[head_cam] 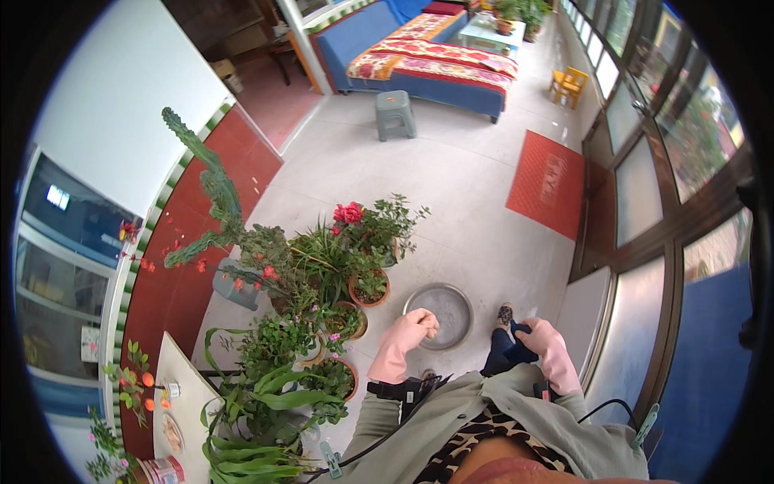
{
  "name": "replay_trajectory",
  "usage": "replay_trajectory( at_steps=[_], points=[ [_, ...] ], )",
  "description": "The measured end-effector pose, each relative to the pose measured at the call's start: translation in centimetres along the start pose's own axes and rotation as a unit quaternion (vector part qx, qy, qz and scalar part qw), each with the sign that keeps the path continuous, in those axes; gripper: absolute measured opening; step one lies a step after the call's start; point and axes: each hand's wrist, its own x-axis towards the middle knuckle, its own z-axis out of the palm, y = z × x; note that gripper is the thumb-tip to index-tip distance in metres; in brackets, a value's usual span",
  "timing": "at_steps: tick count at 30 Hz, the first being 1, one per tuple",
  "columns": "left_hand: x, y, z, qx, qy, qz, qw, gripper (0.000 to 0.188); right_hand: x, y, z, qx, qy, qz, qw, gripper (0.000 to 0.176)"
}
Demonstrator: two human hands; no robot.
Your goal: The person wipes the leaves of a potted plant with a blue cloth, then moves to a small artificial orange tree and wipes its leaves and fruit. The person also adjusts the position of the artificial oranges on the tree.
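Both my hands wear pink rubber gloves. My left hand hangs over the near left rim of a round grey metal basin on the floor. Its fingers are curled in, and I see nothing in them. Out to the right, my right hand is closed on dark blue cloth beside my right leg. The cloth overlaps my dark trousers, so I cannot tell where one ends. My right shoe is just right of the basin.
Potted plants crowd the left, including a terracotta pot near the basin and a tall cactus. A grey plastic stool stands before a blue sofa. A red mat lies by the glazed door.
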Motion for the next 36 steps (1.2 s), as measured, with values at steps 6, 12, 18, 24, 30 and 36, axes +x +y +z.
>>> replay_trajectory(
  at_steps=[6, 12, 18, 24, 30, 36],
  points=[
    [9.8, 6.0, 4.2, -0.015, 0.015, -0.037, 0.999, 0.020, 10.6, 1.0, -9.5, -0.063, -0.011, -0.031, 0.998, 0.036],
    [14.7, 16.4, 9.8, 0.031, 0.102, -0.028, 0.994, 0.035, 19.3, 0.4, -21.7, -0.091, -0.050, -0.083, 0.991, 0.038],
    [15.8, 22.0, 9.8, -0.046, 0.189, -0.088, 0.977, 0.032, 27.6, -1.3, -28.0, -0.105, -0.071, -0.152, 0.980, 0.034],
    [19.2, 21.7, 6.7, -0.134, 0.269, -0.068, 0.951, 0.025, 33.5, -6.6, -27.4, -0.129, -0.099, -0.208, 0.965, 0.029],
    [26.8, 22.0, -0.7, -0.131, 0.279, -0.060, 0.949, 0.015, 41.5, -14.6, -29.5, -0.134, -0.110, -0.261, 0.950, 0.025],
    [33.5, 29.7, -9.7, -0.131, 0.294, -0.052, 0.945, 0.026, 51.0, -24.0, -33.7, -0.174, -0.082, -0.227, 0.955, 0.029]
  ],
)
